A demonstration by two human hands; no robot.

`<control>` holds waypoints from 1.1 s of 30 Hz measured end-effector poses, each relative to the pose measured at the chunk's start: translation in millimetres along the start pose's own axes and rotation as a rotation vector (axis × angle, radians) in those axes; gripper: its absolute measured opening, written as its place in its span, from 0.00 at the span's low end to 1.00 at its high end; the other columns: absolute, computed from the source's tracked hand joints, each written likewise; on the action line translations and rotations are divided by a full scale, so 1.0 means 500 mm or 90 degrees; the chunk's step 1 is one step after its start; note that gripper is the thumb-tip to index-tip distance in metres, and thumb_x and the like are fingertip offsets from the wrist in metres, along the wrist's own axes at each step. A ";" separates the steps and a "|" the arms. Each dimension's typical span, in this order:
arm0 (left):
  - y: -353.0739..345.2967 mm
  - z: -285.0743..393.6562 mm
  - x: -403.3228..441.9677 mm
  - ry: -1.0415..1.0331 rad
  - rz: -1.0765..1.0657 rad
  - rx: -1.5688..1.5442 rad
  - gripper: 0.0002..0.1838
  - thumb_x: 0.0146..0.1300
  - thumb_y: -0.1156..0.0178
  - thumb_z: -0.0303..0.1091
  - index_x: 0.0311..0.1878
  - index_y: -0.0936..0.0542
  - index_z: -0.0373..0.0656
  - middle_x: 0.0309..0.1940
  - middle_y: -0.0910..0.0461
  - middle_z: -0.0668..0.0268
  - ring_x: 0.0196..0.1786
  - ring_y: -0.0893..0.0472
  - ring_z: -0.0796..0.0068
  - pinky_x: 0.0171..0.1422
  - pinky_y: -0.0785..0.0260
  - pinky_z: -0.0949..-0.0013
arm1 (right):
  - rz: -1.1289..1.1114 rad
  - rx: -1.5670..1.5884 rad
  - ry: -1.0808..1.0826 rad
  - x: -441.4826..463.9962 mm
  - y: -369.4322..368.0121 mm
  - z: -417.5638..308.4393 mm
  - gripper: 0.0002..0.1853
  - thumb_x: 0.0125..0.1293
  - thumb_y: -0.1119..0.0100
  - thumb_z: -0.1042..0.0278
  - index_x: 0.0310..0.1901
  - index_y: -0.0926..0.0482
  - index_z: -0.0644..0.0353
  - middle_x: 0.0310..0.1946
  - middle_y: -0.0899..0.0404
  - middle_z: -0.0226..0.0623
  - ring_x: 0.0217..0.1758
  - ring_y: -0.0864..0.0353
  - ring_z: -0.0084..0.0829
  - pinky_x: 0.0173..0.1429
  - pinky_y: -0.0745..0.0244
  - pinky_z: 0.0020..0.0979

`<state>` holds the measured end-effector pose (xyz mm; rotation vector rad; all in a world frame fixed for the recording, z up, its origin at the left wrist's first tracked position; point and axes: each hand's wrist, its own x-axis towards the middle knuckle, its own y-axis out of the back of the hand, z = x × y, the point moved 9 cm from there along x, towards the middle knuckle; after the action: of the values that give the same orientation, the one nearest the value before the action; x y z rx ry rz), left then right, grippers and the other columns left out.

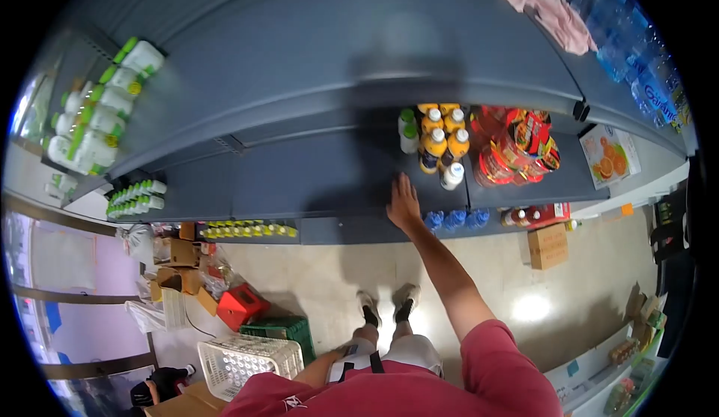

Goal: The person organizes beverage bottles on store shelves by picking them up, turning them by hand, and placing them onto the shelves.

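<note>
Just left and in front of the glossy, rounded orange bottles point(434, 146) on the smooth grey shelf point(299, 173), the person's right hand point(405, 204) has its grip open, fingers extended; a white bottle point(451, 178) stands before those bottles, shiny red packs point(520, 143) sit right of them, and the left grip cannot be made out.

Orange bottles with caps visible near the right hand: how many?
4 orange bottles: two in front, side by side, beyond the right hand; one behind each. Others farther back are partly hidden by the upper shelf.
</note>
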<state>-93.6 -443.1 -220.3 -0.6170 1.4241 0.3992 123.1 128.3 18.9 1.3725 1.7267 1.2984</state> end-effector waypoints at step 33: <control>0.269 0.169 -0.211 -0.649 0.401 -0.155 0.21 0.57 0.46 0.47 0.37 0.14 0.38 0.33 0.14 0.54 0.37 0.14 0.57 0.42 0.23 0.56 | -0.683 0.108 -0.188 -0.847 -0.181 0.081 0.32 0.60 0.40 0.41 0.55 0.21 0.60 0.44 0.15 0.48 0.46 0.15 0.47 0.50 0.19 0.41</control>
<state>-120.4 -274.9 -134.6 -0.0679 0.5407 1.2000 253.7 -257.5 -133.5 0.4676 1.9184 0.3355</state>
